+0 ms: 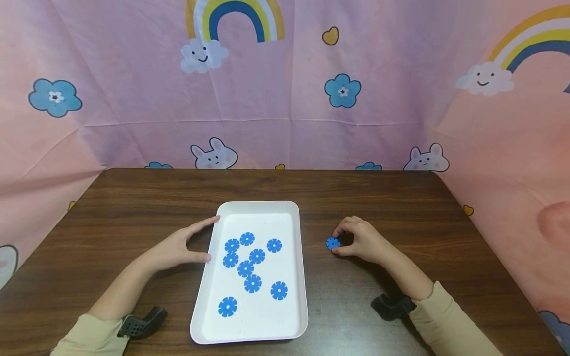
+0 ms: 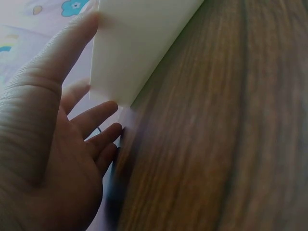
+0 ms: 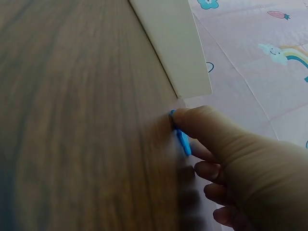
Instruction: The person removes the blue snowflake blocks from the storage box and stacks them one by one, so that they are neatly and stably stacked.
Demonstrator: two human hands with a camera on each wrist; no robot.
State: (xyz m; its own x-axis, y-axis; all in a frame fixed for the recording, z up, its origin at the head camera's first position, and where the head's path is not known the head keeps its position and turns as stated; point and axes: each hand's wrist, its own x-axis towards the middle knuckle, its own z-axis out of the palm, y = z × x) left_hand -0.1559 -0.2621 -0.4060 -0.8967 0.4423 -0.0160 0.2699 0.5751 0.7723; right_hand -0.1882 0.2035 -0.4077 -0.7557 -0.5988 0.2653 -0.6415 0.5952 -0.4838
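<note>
A white rectangular tray [image 1: 249, 326] lies on the table with several blue notched discs [image 1: 227, 306] spread over its floor. My left hand [image 1: 180, 248] touches the tray's left side, thumb and fingers spread apart along the rim. In the left wrist view, the thumb of that hand [image 2: 72, 53] meets the tray wall [image 2: 130, 43]. To the right of the tray, my right hand [image 1: 362, 241] pinches one blue notched disc [image 1: 332, 243] between thumb and fingers, low over the table. From the right wrist, this disc [image 3: 182, 137] appears nearly edge-on beside the thumb.
The dark wood-grain table [image 1: 356, 306] reaches back to a pink and purple cloth [image 1: 267, 99] printed with rainbows, flowers and rabbits. Black devices [image 1: 142, 322] are worn on both wrists, below the hands. Tan sleeves [image 1: 450, 321] cover the forearms.
</note>
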